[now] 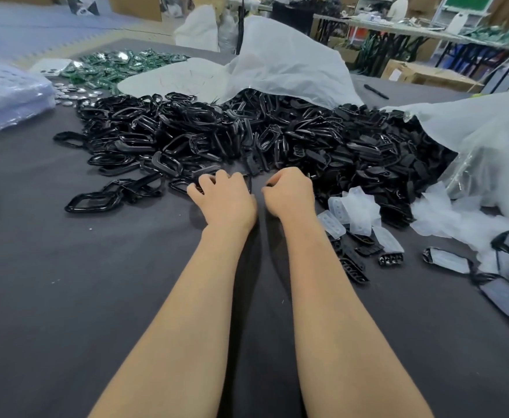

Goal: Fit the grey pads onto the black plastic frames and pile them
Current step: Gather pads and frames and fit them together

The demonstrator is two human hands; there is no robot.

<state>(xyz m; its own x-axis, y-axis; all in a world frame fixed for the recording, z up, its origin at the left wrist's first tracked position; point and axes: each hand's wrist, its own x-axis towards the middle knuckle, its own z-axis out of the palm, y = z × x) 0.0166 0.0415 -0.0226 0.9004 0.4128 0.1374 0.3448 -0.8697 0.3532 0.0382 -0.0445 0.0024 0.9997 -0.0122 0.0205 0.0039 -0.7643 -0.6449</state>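
Observation:
A big heap of black plastic frames (217, 134) spills from a white bag across the dark table. My left hand (224, 200) lies at the heap's near edge, fingers curled down over a black frame (183, 186) whose edge shows beside the fingers. My right hand (289, 194) is right next to it, knuckles up and fingers curled under; whatever is inside them is hidden. Pale grey pads (357, 209) lie in a loose cluster to the right of my right wrist. Frames with pads fitted (447, 260) lie at the far right.
Small black grille parts (352, 267) are scattered beside my right forearm. White plastic bags (292, 58) cover the back and right of the heap. Green packets (117, 67) and stacked clear trays (5, 95) sit at the back left. A black pen (376, 92) lies behind the heap.

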